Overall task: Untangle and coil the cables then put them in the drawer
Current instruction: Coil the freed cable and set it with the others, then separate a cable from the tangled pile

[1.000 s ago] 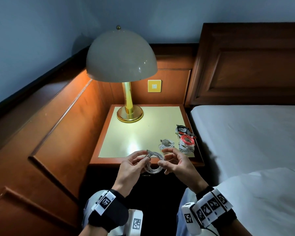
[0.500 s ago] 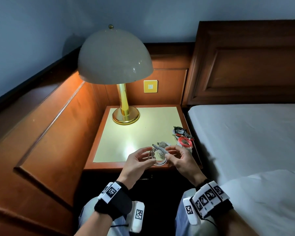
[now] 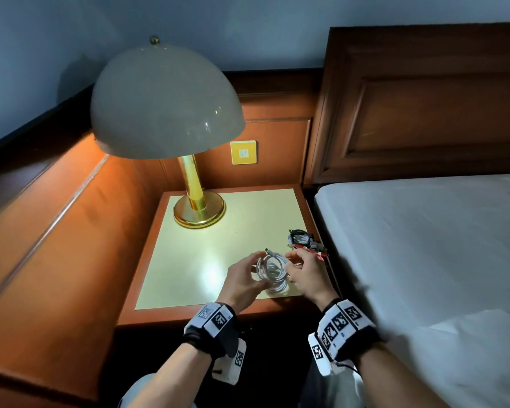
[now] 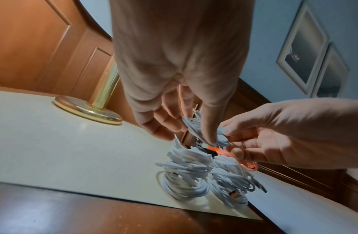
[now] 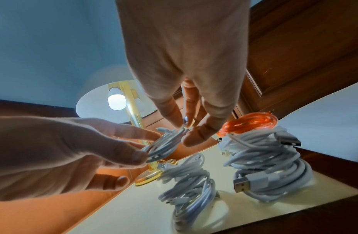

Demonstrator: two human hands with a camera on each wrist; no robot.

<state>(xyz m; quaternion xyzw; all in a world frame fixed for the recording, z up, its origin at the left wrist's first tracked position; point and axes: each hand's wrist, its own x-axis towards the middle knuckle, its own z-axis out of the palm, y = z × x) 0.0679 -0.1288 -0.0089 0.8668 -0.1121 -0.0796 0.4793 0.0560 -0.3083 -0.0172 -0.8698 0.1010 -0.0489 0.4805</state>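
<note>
Hands meet over the front right part of the nightstand (image 3: pixel 189 260), both holding one small coil of white cable (image 3: pixel 273 270). The left hand (image 3: pixel 242 282) pinches the coil's left side between thumb and fingertips (image 5: pixel 134 156), its other fingers loosely curled. The right hand (image 3: pixel 305 275) pinches the opposite side, thumb and forefinger closed on the strands near the loose plug end (image 3: pixel 273 254) that sticks out from the top of the coil. The coil is held above the pale tabletop, clear of the surface in the wrist views.

Below the hands, two wound bundles of white cable stand on the tabletop near its front edge, one (image 5: pixel 189 186) just beside the other (image 5: pixel 268 166); the second shows a USB plug (image 5: pixel 242 185) at its side. An orange cable coil (image 5: pixel 252 125) lies on top of that second bundle. Farther back along the right edge sits a dark cable tangle (image 3: pixel 301 237).

A brass lamp (image 3: pixel 198 207) with a domed shade stands lit at the back left of the nightstand, and a bed (image 3: pixel 424 245) with a white sheet lies just beside it on the right.
</note>
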